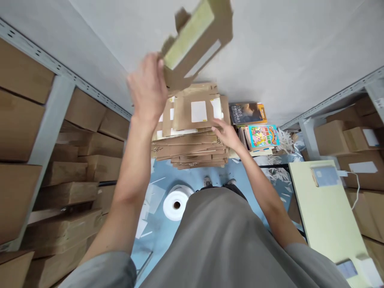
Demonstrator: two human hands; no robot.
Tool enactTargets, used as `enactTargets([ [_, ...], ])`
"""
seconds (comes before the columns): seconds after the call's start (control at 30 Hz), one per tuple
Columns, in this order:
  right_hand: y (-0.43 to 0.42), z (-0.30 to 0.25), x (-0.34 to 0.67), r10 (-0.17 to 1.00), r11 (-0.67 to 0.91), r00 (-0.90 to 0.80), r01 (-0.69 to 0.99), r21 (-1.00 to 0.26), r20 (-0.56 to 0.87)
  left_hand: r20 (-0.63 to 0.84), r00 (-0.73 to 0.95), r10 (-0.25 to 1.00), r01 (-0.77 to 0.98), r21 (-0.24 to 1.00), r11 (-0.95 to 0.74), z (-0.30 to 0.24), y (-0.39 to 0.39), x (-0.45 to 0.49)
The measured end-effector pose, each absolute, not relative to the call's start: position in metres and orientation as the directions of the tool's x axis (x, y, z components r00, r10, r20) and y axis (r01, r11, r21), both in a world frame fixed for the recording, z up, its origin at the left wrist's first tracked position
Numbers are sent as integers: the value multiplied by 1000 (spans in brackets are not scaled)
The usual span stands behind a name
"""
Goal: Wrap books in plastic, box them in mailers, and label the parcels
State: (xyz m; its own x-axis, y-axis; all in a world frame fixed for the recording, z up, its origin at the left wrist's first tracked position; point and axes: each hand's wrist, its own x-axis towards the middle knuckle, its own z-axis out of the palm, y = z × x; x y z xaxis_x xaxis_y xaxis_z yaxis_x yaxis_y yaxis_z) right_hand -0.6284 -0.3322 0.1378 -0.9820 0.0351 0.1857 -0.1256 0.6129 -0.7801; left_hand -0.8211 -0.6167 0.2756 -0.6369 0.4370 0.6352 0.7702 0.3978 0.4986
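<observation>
Raised at the upper left, my left hand (147, 86) grips the edge of a flattened cardboard box (201, 48), which hangs tilted in the air. The box has a strip of yellowish tape and a white label, and motion blurs it slightly. Below it stands a tall stack of flattened cardboard boxes (192, 150), several with white labels. My right hand (227, 136) is at the right edge of this stack, fingers apart, by the top sheet's label. Whether its fingertips touch the cardboard I cannot tell.
Books (264, 136) and shredded paper (286, 142) lie right of the stack. Shelves of cardboard boxes (81, 184) line both sides. A roll of white wrap (177, 203) stands on the blue floor among paper scraps. At right, a pale table (321, 208) holds phone-like devices.
</observation>
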Motion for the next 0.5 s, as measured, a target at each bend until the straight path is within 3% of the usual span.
enactTargets([
  [0.07, -306, 159, -608, 220, 592, -923, -130, -795, 315, 678, -649, 345, 731, 431, 529, 307, -607, -804],
  [0.17, -252, 196, -548, 500, 639, -705, -93, -764, 504, 657, -581, 481, 799, 348, 490, 324, -562, -769],
  [0.27, -203, 228, -459, 626, 705, -505, 41, -708, 594, 628, -338, 701, 941, 249, 231, 305, -489, -732],
  [0.33, -187, 243, -391, 672, 709, -454, 165, -686, 586, 606, -153, 781, 974, 226, 16, 281, -435, -700],
  [0.5, -204, 250, -236, 799, 595, -445, 497, -631, 403, 548, 139, 825, 803, 425, -418, 224, -328, -589],
])
